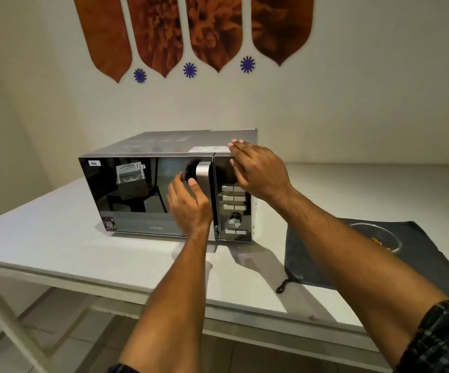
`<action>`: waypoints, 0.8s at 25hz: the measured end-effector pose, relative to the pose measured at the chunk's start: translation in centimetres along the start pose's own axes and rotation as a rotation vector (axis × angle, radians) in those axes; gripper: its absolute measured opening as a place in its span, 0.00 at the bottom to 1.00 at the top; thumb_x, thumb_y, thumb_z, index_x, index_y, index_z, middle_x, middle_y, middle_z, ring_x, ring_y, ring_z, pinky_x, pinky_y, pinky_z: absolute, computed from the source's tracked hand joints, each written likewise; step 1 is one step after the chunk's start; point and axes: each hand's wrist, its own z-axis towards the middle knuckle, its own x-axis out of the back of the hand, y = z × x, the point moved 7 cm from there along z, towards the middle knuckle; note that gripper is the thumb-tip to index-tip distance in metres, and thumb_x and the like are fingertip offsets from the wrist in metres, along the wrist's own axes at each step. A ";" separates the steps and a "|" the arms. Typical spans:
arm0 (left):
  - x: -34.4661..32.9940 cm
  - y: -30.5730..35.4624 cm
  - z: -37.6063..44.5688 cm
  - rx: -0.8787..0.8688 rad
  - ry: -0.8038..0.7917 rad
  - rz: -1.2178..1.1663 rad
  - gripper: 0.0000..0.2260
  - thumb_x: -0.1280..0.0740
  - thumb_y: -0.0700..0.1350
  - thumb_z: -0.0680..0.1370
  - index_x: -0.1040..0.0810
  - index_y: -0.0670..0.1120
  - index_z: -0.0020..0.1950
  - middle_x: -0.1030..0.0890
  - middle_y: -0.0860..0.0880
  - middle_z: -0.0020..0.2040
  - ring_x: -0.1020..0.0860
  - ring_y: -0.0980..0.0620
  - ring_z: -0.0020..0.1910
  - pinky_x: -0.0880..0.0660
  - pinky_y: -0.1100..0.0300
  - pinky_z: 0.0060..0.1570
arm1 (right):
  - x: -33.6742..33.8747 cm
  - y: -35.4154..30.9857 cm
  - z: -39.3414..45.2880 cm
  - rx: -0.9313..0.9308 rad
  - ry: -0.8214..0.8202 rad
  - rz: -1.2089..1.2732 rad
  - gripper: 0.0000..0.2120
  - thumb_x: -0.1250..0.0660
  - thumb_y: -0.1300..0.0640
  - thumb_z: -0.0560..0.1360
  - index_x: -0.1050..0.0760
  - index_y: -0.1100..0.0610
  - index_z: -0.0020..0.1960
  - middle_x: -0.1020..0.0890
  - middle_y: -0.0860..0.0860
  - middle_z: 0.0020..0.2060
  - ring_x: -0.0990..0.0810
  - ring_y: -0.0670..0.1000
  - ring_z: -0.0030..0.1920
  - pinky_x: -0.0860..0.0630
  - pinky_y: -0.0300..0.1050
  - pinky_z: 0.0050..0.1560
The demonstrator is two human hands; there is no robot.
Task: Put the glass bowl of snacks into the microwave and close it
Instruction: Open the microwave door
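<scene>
The left hand point(189, 204) curls loosely at the handle point(204, 181) of the shut microwave point(148, 189); the right hand point(258, 170) lies flat, fingers spread, on its top right corner. The glass bowl point(376, 238) (clear, yellow snacks inside) sits on a dark cloth point(312, 254) near the table's point(43, 238) right edge

Microwave point(148, 195) door reads "Veg" top left; "25PM25" along its bottom edge.

Your shut microwave door point(148, 195) blocks the cavity; your right forearm point(352, 238) crosses over the bowl point(387, 238); bare tabletop point(56, 238) lies open at left.
</scene>
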 end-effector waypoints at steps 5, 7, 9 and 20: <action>-2.5 -2.2 -1.8 0.301 -0.127 -0.137 0.24 0.49 0.56 0.83 0.22 0.44 0.39 0.22 0.49 0.33 0.22 0.49 0.34 0.25 0.56 0.35 | -2.9 -1.0 1.4 -0.123 -0.105 0.043 0.17 0.36 0.55 0.81 0.23 0.58 0.68 0.17 0.55 0.63 0.19 0.57 0.63 0.24 0.54 0.64; -3.9 -3.3 -2.2 0.409 -0.211 -0.246 0.28 0.51 0.59 0.83 0.24 0.46 0.33 0.21 0.50 0.28 0.20 0.50 0.30 0.21 0.56 0.36 | -3.2 -0.7 1.6 -0.174 -0.065 0.063 0.14 0.31 0.59 0.78 0.19 0.57 0.63 0.14 0.55 0.58 0.17 0.57 0.58 0.21 0.54 0.60; -4.8 -3.9 -2.7 0.466 -0.233 -0.308 0.29 0.51 0.61 0.82 0.24 0.47 0.31 0.22 0.50 0.26 0.21 0.50 0.28 0.21 0.56 0.35 | -3.3 -0.3 1.5 -0.219 -0.037 0.072 0.13 0.28 0.60 0.75 0.17 0.57 0.60 0.13 0.54 0.55 0.16 0.57 0.55 0.20 0.54 0.57; -5.4 -3.8 -2.1 0.405 -0.205 -0.346 0.28 0.52 0.62 0.79 0.28 0.49 0.27 0.25 0.49 0.25 0.24 0.48 0.27 0.24 0.56 0.34 | -4.1 -0.2 1.2 -0.198 0.070 0.118 0.14 0.28 0.62 0.74 0.17 0.60 0.59 0.13 0.56 0.54 0.16 0.58 0.56 0.21 0.54 0.59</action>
